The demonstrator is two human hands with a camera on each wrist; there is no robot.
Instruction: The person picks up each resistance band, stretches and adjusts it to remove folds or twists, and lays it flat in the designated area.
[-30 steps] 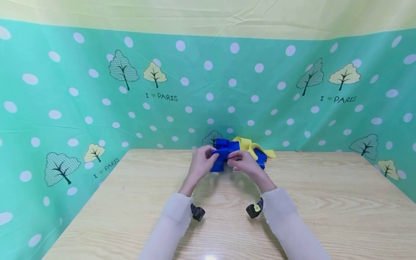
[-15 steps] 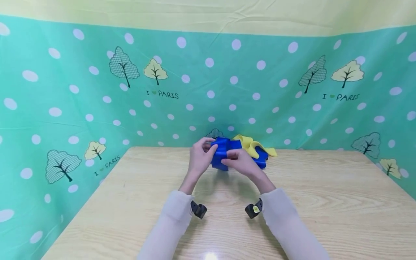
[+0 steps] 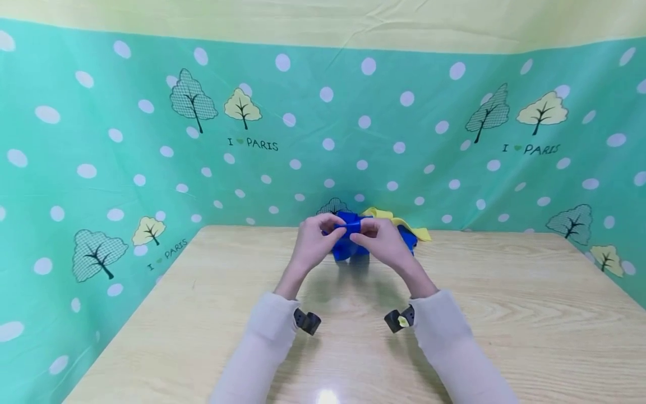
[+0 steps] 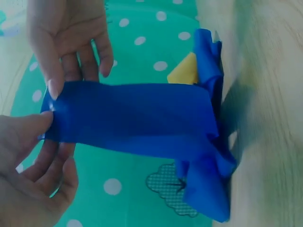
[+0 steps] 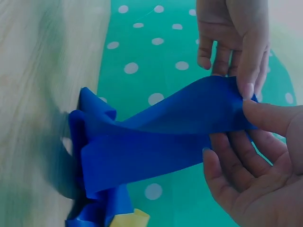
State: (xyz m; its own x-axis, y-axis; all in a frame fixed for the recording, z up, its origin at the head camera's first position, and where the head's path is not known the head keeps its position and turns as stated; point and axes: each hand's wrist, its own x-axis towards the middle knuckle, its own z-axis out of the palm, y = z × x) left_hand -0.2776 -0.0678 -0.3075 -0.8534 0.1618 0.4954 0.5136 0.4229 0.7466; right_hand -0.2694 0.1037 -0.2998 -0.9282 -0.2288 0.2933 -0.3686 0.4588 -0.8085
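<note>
**Together, the left hand (image 3: 314,242) and the right hand (image 3: 387,242) pinch a blue strip (image 4: 132,118)**

The wide, smooth strip is raised at one end, and that end lies between thumbs and fingers. Each thumb presses the face turned toward the person; the other fingers reach behind, bent and a little spread. The two thumb tips are very near each other along the held edge, so the grip is narrow on both sides.

Below the fingers, the strip drops to crumpled blue folds on a pale wooden table (image 3: 212,314), at its far edge. Beside the right hand, a yellow cloth (image 3: 418,232) lies over more blue material; whether that joins the strip, I cannot tell.

Behind everything hangs a green curtain (image 3: 323,126) with white dots, printed trees and the words "I PARIS" around a small heart. Both arms wear light sleeves (image 3: 451,336), with a small black device (image 3: 308,321) at each wrist.
</note>
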